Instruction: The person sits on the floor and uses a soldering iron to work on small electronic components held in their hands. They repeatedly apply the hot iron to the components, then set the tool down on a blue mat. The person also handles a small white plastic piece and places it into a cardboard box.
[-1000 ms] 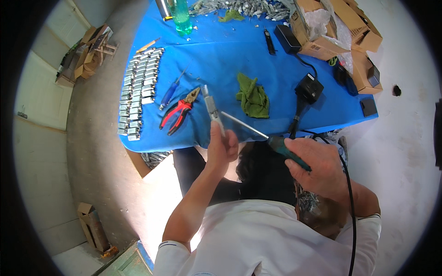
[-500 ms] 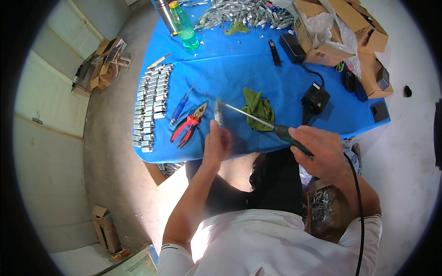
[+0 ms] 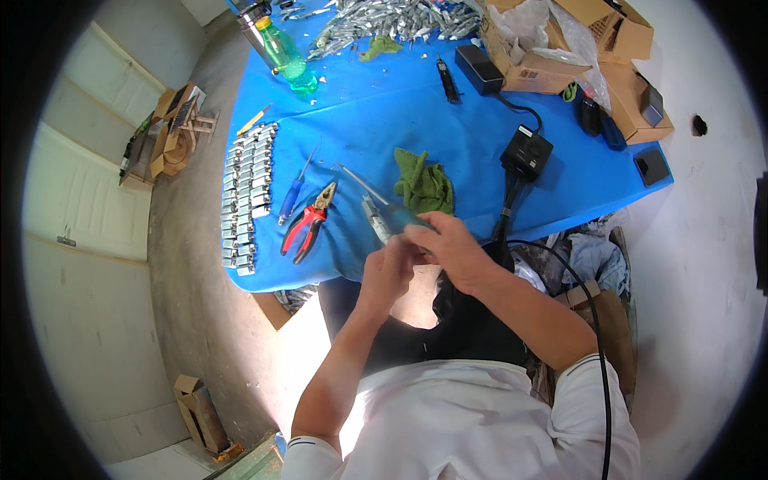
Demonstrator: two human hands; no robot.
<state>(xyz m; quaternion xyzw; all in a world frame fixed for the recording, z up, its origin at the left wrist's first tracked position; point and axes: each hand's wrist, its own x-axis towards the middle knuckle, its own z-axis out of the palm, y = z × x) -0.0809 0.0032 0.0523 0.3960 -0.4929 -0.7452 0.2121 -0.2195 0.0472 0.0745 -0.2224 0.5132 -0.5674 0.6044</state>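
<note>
Above the front edge of the blue-covered table (image 3: 352, 120), my left hand (image 3: 387, 276) is closed on a small silvery metal part (image 3: 373, 218), which points up and away from me. My right hand (image 3: 454, 254) grips a screwdriver (image 3: 360, 182) by its dark green handle, blurred by motion. The thin shaft slants to the upper left, past the far end of the metal part. Both hands are close together, and their fingertips partly hide each other. Left of them lie red-and-black pliers (image 3: 309, 224) and a blue-handled screwdriver (image 3: 294, 192). A crumpled green cloth (image 3: 424, 182) lies just beyond my right hand.
Silvery metal pieces (image 3: 248, 196) stand in rows at the left edge. Further back are a green bottle (image 3: 288, 60), a heap of metal parts (image 3: 392, 22) and cardboard boxes (image 3: 536, 72). A black adapter (image 3: 528, 152) with cables lies right. A black cable (image 3: 596, 336) runs past my right arm.
My right hand has moved left with the screwdriver, up beside my left hand. My left hand has come slightly nearer me, its metal part now tilted. The whole view has shifted somewhat.
</note>
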